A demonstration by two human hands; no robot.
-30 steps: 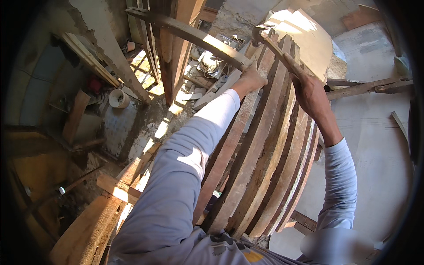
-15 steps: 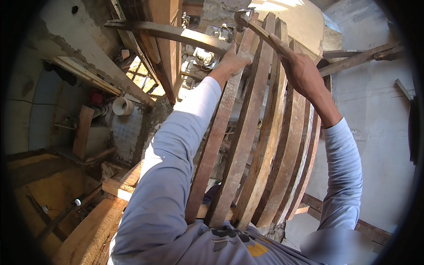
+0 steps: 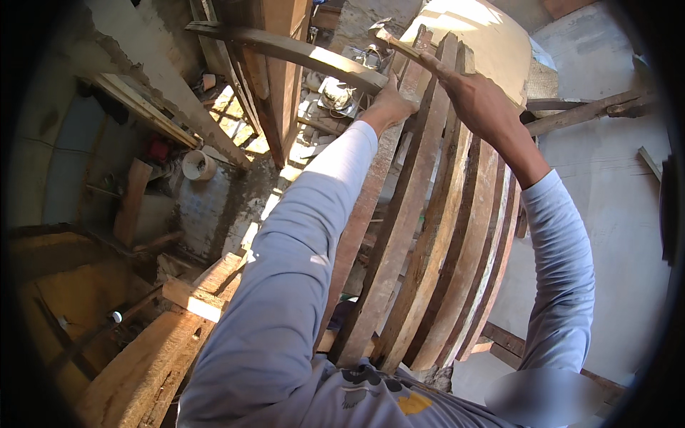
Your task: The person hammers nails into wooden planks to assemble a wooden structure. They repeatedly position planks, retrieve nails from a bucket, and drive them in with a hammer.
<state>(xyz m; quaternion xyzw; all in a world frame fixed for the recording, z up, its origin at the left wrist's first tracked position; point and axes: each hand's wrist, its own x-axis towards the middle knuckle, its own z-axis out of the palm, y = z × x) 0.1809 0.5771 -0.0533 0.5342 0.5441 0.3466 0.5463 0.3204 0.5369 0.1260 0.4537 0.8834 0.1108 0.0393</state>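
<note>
My right hand (image 3: 481,103) is closed round the wooden handle of a claw hammer (image 3: 408,50). The hammer's head is up at the far left of the handle, by the far end of the leftmost wooden slat (image 3: 360,227). My left hand (image 3: 389,108) grips that slat near its far end, thumb up, with part of the fingers hidden. A long curved wooden beam (image 3: 285,51) comes in from the left and meets the slat at this hand. Several more rough slats (image 3: 399,207) run side by side from my chest to the far end, with gaps between them.
Upright timbers (image 3: 280,78) stand at the far left. Below them are rubble and a white bucket (image 3: 198,166). Thick wooden beams (image 3: 153,357) lie near left. A pale board (image 3: 474,32) sits beyond the slats; another beam (image 3: 585,113) reaches in from the right beside a pale wall (image 3: 606,214).
The hammer's head has moved left, away from the far end of the leftmost slat. My left hand stays on the slat, while the whole view has shifted slightly.
</note>
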